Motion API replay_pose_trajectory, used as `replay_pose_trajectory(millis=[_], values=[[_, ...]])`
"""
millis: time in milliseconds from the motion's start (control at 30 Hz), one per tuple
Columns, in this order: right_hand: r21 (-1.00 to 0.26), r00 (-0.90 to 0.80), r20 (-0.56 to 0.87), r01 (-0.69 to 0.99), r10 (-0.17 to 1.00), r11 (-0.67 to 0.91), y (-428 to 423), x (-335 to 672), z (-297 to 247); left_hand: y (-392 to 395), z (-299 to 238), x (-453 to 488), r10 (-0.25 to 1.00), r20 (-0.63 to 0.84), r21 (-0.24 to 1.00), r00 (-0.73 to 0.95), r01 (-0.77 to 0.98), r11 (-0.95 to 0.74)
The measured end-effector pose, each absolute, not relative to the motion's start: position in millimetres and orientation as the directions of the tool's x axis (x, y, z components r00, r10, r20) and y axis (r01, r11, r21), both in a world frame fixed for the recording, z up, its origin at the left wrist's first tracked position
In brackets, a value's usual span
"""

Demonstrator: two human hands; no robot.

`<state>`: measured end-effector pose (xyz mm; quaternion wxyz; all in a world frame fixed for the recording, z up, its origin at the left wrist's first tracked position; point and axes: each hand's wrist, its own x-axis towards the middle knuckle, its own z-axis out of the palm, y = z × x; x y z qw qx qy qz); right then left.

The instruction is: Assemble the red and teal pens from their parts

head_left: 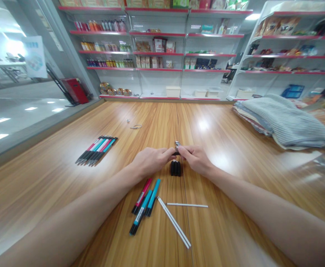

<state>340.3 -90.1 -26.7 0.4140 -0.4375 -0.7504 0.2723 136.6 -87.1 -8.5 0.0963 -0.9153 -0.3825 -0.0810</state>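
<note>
Black cylindrical pieces [175, 168] lie side by side in a short row on the wood-grained table [218, 237], and the person's hands meet just beyond them. The left hand [154, 159] comes in from the left of that row, its thumb and forefinger pinched on a small dark part [176, 153] held above the row's far end. The right hand [196, 156] comes in from the right of the row, its thumb and fingertips closed on the same part, so both grips are narrow. Silvery tips [177, 143] show just past the fingertips, beyond the row; I cannot tell whether they are held or lie on the table.

Nearer the person than the black row, and to its left, pink and blue barrels [152, 198] with dark ends lie close together at a slant. Also on the near side of the row, two white refills [174, 222] lie alongside each other, while a single white refill [187, 205] lies crosswise, reaching to the right. Well to the left of the row, assembled pens [97, 150] form a neat slanting rank. Beyond the row and to its left are a thin ring [136, 127] and a tiny shiny bit [128, 121]. Folded cloths [287, 118] are piled far to the row's right, and stocked shelves [159, 34] stand well beyond it.
</note>
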Motion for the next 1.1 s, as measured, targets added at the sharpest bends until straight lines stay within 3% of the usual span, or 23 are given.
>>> replay_pose_trajectory(millis=[67, 200, 533, 1100], values=[[-0.792, -0.174, 0.396, 0.432, 0.902, 0.431, -84, 347, -29, -85, -10, 136, 0.709, 0.23, -0.074, 0.667, 0.738, -0.67], [-0.698, -0.086, 0.429, 0.6, 0.899, 0.391, -70, 362, -34, -79, -14, 129, 0.747, 0.208, -0.045, 0.632, 0.769, -0.638], [-0.412, -0.352, 0.376, 0.765, 0.857, 0.495, -72, 359, -35, -77, -16, 127, 0.797, 0.164, -0.07, 0.581, 0.813, -0.578], [-0.332, -0.347, 0.374, 0.816, 0.86, 0.473, -76, 357, -34, -77, -16, 127, 0.789, 0.164, -0.034, 0.592, 0.803, -0.595]])
